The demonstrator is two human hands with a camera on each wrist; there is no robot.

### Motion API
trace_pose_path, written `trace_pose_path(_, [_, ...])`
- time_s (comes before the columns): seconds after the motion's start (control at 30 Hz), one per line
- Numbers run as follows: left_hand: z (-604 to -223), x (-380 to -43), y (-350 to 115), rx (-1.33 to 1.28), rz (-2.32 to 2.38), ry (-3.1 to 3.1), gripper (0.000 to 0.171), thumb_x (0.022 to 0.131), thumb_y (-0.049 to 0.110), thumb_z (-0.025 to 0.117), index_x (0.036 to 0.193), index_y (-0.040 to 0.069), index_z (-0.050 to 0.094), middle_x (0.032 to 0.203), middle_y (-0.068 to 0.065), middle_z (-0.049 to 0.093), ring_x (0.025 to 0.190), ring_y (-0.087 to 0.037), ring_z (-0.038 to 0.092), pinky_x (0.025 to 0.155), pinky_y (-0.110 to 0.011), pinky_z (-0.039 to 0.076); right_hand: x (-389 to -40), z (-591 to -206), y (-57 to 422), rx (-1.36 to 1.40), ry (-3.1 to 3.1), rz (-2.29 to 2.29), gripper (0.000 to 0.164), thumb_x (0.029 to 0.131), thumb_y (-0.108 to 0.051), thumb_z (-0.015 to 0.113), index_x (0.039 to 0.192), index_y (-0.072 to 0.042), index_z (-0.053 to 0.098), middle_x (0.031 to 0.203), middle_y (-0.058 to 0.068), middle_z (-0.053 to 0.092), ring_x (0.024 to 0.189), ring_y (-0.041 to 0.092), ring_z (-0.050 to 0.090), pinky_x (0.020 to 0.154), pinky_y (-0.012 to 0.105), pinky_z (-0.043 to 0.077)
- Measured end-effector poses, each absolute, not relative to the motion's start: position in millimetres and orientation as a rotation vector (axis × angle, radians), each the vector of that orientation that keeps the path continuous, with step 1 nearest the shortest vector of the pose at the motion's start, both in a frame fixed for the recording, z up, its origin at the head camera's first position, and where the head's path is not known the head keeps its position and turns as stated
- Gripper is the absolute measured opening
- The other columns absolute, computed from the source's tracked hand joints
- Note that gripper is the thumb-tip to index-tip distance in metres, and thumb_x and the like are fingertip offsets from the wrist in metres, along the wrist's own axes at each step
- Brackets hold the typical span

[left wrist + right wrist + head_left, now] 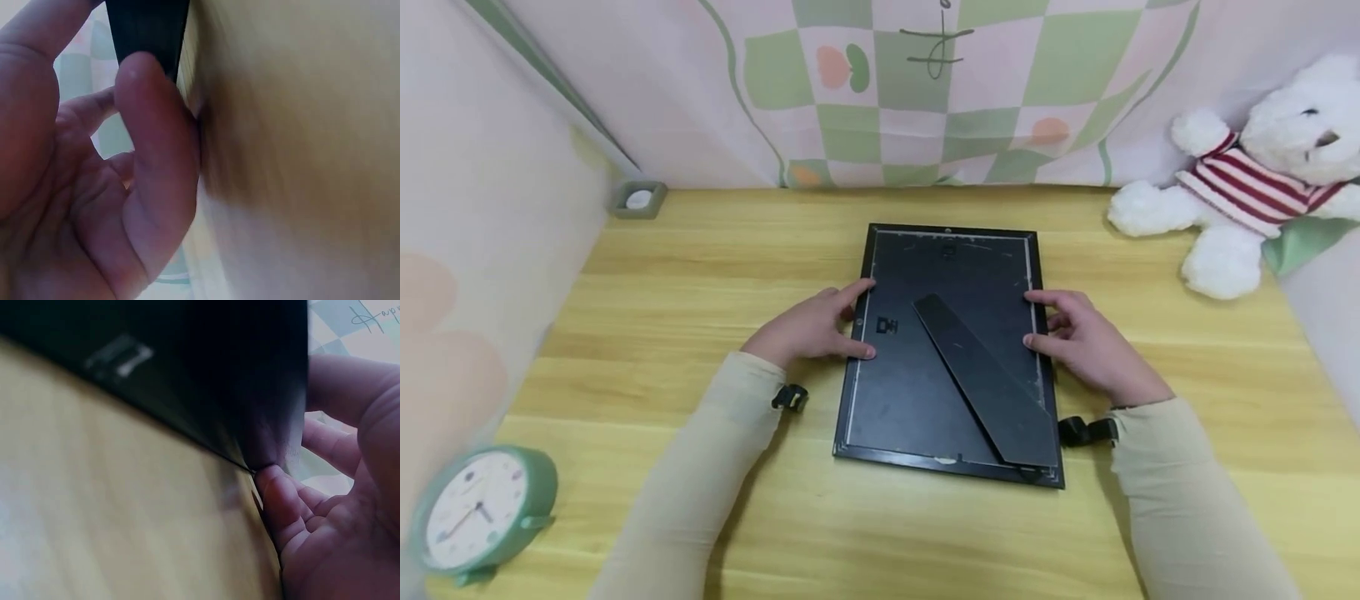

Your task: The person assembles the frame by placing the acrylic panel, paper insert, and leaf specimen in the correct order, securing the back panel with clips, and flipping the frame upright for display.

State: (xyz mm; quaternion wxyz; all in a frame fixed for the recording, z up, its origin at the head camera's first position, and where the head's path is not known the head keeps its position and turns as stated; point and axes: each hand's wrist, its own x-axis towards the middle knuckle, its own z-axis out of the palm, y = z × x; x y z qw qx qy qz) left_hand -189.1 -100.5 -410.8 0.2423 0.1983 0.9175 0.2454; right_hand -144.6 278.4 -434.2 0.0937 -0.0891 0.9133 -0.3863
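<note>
A black picture frame [898,400] lies face down on the wooden table, its back panel up. Hinged to that panel, a black easel leg [985,383] slants toward the near right corner. My left hand [808,329] grips the frame's left side, thumb and index fingertip over the border. On the opposite side, my right hand [1086,346] holds the right edge in a similar way. Curled fingers of the left hand [81,194] show beside the dark edge in the left wrist view. In the right wrist view, fingers of the right hand [331,525] meet the frame's edge.
At the near left stands a green round clock [482,508]. A small grey square holder [638,200] sits at the far left corner. The white plush bear [1247,183] in a striped top leans at the far right. A checkered cloth [925,108] hangs behind the table [700,292].
</note>
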Motion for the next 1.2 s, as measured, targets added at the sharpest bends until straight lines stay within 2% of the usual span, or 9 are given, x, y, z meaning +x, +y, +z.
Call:
trace_pose_path(0.23, [-393, -189, -93, 0.507, 0.374, 2.562, 0.107, 0.078, 0.065, 0.076, 0.161, 0.04, 0.012, 0.129, -0.017, 0.058, 0.11, -0.029, 0.061, 0.097, -0.046, 0.049, -144, -432, 280, -0.271, 2.716, -1.169, 0.06, 0.096, -0.023, 0.07, 0.149, -0.008, 0.046, 0.138, 0.023, 0.039, 0.102, 0.032, 0.051, 0.078, 0.023, 0.042])
trace_pose_path(0.33, [-385, -189, -90, 0.517, 0.266, 2.568, 0.107, 0.078, 0.067, 0.074, 0.161, 0.038, 0.012, 0.126, -0.016, 0.063, 0.117, -0.027, 0.059, 0.101, -0.045, 0.048, -144, -431, 280, -0.262, 2.711, -1.167, 0.06, 0.096, -0.024, 0.069, 0.149, -0.009, 0.046, 0.138, 0.022, 0.039, 0.103, 0.032, 0.05, 0.079, 0.024, 0.043])
trace_pose_path(0.5, [-378, -188, -88, 0.513, 0.192, 2.563, 0.107, 0.079, 0.068, 0.072, 0.161, 0.038, 0.011, 0.093, -0.007, 0.066, 0.095, -0.022, 0.061, 0.092, -0.039, 0.05, -145, -426, 280, -0.238, 2.695, -1.159, 0.06, 0.097, -0.027, 0.068, 0.15, -0.012, 0.045, 0.141, 0.019, 0.039, 0.106, 0.03, 0.05, 0.081, 0.029, 0.045])
trace_pose_path(0.63, [-373, -190, -84, 0.52, 0.135, 2.575, 0.106, 0.078, 0.07, 0.07, 0.161, 0.038, 0.012, 0.068, -0.003, 0.059, 0.08, -0.02, 0.059, 0.082, -0.036, 0.051, -144, -423, 281, -0.243, 2.691, -1.184, 0.06, 0.097, -0.026, 0.068, 0.15, -0.011, 0.044, 0.141, 0.021, 0.037, 0.106, 0.031, 0.05, 0.078, 0.021, 0.044])
trace_pose_path(0.77, [-374, -193, -81, 0.515, 0.139, 2.562, 0.107, 0.077, 0.069, 0.072, 0.161, 0.038, 0.013, 0.093, -0.004, 0.071, 0.098, -0.02, 0.063, 0.093, -0.04, 0.051, -143, -425, 281, -0.258, 2.693, -1.219, 0.061, 0.097, -0.021, 0.069, 0.15, -0.007, 0.044, 0.137, 0.024, 0.038, 0.103, 0.03, 0.049, 0.074, 0.015, 0.043])
trace_pose_path(0.87, [-388, -193, -88, 0.499, 0.255, 2.534, 0.111, 0.077, 0.067, 0.074, 0.161, 0.04, 0.007, 0.115, -0.01, 0.069, 0.109, -0.024, 0.062, 0.102, -0.043, 0.047, -143, -431, 279, -0.26, 2.671, -1.243, 0.065, 0.096, -0.02, 0.07, 0.152, -0.006, 0.04, 0.131, 0.022, 0.043, 0.1, 0.026, 0.05, 0.071, 0.017, 0.045])
trace_pose_path(1.0, [-411, -189, -101, 0.476, 0.536, 2.544, 0.124, 0.075, 0.065, 0.078, 0.159, 0.039, -0.01, 0.147, -0.017, 0.051, 0.131, -0.03, 0.052, 0.112, -0.045, 0.039, -145, -436, 278, -0.234, 2.631, -1.28, 0.073, 0.094, -0.019, 0.072, 0.154, -0.005, 0.033, 0.118, 0.02, 0.055, 0.094, 0.021, 0.054, 0.069, 0.021, 0.049])
trace_pose_path(1.13, [-421, -183, -109, 0.437, 0.753, 2.573, 0.131, 0.072, 0.065, 0.08, 0.159, 0.037, -0.014, 0.164, -0.011, 0.024, 0.145, -0.032, 0.035, 0.116, -0.048, 0.032, -146, -437, 279, -0.201, 2.634, -1.278, 0.076, 0.094, -0.024, 0.073, 0.155, -0.007, 0.032, 0.125, 0.019, 0.056, 0.097, 0.021, 0.054, 0.071, 0.019, 0.048])
trace_pose_path(1.2, [-422, -180, -110, 0.432, 0.793, 2.588, 0.126, 0.073, 0.065, 0.08, 0.16, 0.037, -0.007, 0.159, -0.014, 0.036, 0.138, -0.032, 0.044, 0.112, -0.05, 0.037, -147, -436, 279, -0.192, 2.634, -1.276, 0.076, 0.094, -0.027, 0.073, 0.155, -0.007, 0.033, 0.132, 0.019, 0.053, 0.101, 0.023, 0.054, 0.072, 0.017, 0.048])
